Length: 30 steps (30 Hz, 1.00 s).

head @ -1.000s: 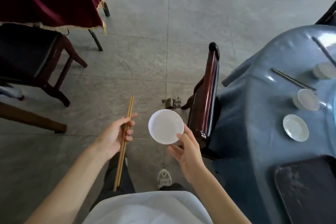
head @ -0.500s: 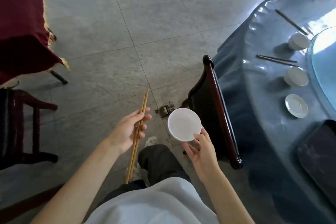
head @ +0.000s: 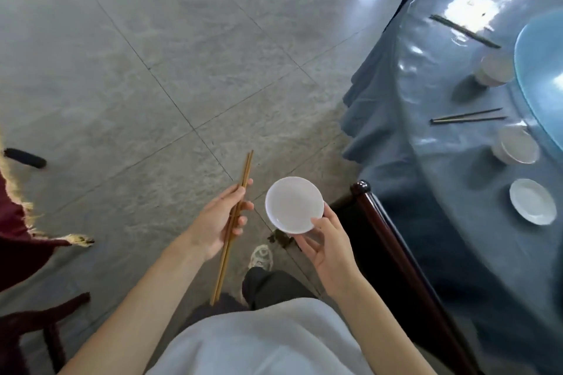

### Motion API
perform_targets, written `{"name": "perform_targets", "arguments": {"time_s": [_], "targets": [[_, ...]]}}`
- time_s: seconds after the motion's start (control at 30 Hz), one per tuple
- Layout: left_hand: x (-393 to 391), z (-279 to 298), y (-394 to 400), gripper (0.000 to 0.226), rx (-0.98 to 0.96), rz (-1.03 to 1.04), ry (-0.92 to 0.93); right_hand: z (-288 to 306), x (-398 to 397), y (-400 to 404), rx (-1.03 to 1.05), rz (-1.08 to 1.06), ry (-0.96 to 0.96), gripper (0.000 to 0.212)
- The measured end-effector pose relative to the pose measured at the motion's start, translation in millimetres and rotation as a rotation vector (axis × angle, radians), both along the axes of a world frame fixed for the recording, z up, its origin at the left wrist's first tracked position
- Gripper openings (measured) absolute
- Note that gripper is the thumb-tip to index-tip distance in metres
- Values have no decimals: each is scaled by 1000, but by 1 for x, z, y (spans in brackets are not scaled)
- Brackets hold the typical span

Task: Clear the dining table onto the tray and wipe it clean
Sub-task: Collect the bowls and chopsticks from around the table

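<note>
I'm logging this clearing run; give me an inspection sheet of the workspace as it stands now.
Surface: round table under glossy blue cloth, glass turntable at its right.
Job's things: two white bowls, small white saucer, two dark chopstick pairs on the table; no tray in view.
Clutter: nothing seen.
Grips: left hand holds wooden chopsticks; right hand holds a white dish.
Cables: nothing seen.
Surroundings: grey tiled floor, dark wooden chair, maroon cloth.

A dark wooden chair (head: 393, 240) stands against the blue-draped table, with grey floor tiles (head: 182, 55) beyond.
</note>
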State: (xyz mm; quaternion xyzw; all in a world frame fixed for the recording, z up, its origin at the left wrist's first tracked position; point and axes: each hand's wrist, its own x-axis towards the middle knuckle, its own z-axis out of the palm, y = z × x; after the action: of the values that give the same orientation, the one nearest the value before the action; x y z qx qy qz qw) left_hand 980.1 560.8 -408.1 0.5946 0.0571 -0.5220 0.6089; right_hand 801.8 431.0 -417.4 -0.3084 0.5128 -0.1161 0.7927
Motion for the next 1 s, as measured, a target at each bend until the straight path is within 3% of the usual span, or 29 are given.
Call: {"name": "perform_targets", "arguments": {"time_s": [0.27, 0.43, 0.6, 0.7, 1.0], "targets": [[127, 3, -89, 21, -39, -130, 31, 28, 103, -66, -22, -135, -21, 44], [194, -5, -173, 19, -8, -251, 121, 20, 154, -109, -6, -346, 28, 40], [250, -10, -276, 25, 2, -472, 99, 20, 201, -156, -16, -596, 81, 40], [264, -5, -328, 31, 10, -574, 79, 30, 214, -176, -53, -747, 85, 39], [225, 0, -465, 20, -93, -992, -12, 41, 187, -224, -146, -1235, 187, 35]]}}
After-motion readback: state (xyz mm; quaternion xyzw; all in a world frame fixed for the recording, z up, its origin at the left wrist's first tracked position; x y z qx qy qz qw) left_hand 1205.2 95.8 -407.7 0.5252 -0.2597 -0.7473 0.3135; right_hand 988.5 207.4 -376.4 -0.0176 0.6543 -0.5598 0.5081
